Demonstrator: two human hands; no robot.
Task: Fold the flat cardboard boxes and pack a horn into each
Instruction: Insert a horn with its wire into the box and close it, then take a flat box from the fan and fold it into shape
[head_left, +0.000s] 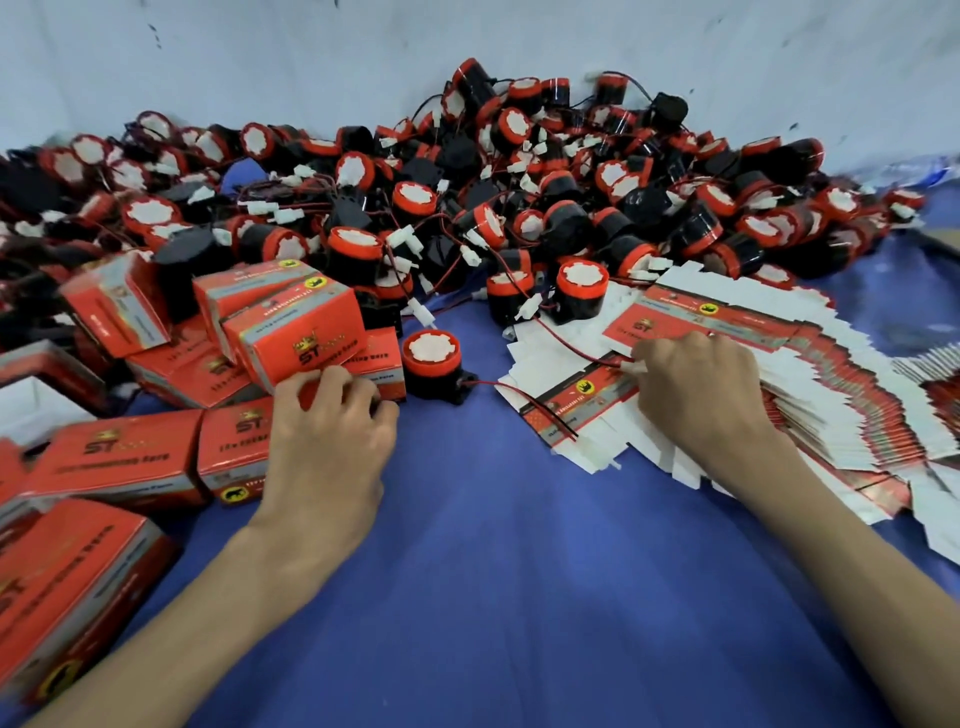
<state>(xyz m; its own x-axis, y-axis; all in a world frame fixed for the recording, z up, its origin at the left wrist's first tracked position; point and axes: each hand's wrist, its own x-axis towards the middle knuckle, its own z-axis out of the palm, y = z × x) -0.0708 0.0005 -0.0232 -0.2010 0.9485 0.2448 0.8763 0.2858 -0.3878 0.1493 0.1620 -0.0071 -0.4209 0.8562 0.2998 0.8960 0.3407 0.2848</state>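
Along the far edge of the blue-covered counter (493, 545) lies a wide heap of red-and-black horns (519, 197). Folded red boxes (119, 457) crowd the left edge, and a fanned stack of flat boxes (831, 395) runs along the right edge. One horn (431, 358) stands apart near the middle, just beside the folded box (382, 364) that my left hand (327, 436) grips with curled fingers. My right hand (706, 400), well apart from it, rests curled on the flat stack; whether it pinches anything I cannot tell.

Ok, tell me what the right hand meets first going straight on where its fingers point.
Probably the upright horn beyond the flat boxes the right hand rests on; depth is hard to judge.
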